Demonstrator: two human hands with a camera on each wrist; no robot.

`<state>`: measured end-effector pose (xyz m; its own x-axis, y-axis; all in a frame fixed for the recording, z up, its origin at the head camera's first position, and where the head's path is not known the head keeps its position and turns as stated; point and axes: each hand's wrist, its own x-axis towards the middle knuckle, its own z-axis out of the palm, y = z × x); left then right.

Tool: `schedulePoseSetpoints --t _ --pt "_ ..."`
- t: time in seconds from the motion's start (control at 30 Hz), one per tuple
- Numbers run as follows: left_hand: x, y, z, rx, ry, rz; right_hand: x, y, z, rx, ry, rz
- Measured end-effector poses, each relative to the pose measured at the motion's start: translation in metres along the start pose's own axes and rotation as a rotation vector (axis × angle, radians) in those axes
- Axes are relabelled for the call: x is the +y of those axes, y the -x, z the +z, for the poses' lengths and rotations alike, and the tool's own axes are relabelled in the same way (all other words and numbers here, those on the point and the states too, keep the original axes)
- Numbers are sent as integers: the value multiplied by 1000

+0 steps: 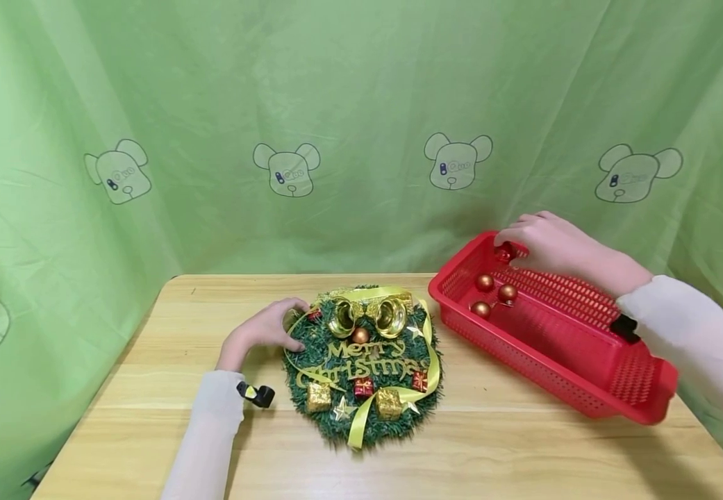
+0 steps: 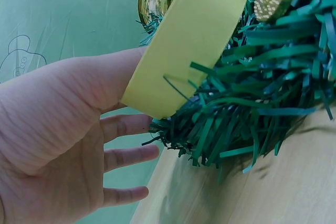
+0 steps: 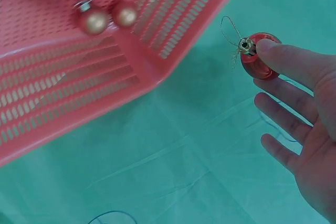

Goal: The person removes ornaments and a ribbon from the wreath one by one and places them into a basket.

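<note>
While a shiny red ball (image 1: 503, 253) is pinched at the far left corner of the red basket (image 1: 524, 360), the step in hand looks like picking a single ornament out of the load. The right hand's grip (image 1: 549, 243) is clamped on the ball near its metal cap, thumb against fingers, with the loop of cord (image 3: 227, 29) sticking out free. Because the fingers partly cover it in the head view, I cannot say whether the ball is over the basket or just beyond its far rim. Three copper balls (image 1: 485, 282) lie near it, at the basket's left end.

To the left sits the wreath (image 1: 344, 389), flat on the wooden surface (image 1: 248, 444). The left hand's grip (image 1: 267, 326) touches its left edge with fingers spread apart, the thumb tip hidden behind a yellow ribbon (image 2: 189, 45). In my judgement, the next move calls for clearing the basket's rim without snagging the cord, with the wreath kept steady.
</note>
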<state>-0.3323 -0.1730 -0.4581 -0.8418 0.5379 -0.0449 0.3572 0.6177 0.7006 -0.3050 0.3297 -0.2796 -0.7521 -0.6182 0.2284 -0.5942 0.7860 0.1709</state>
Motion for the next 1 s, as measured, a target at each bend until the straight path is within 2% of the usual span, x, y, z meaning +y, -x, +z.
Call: schedulePoseSetpoints --t 0.17,0.33,0.67,1.0 --pt "0 0 0 -3 2 0 10 0 3 -54 2 36" --pt "-1 0 0 -2 -1 1 21 0 12 -58 -4 59" --pt "-2 -1 -1 -6 -24 3 25 0 43 -50 -17 39" --pt "-3 -1 -2 -3 -12 7 32 -5 76 -27 20 20"
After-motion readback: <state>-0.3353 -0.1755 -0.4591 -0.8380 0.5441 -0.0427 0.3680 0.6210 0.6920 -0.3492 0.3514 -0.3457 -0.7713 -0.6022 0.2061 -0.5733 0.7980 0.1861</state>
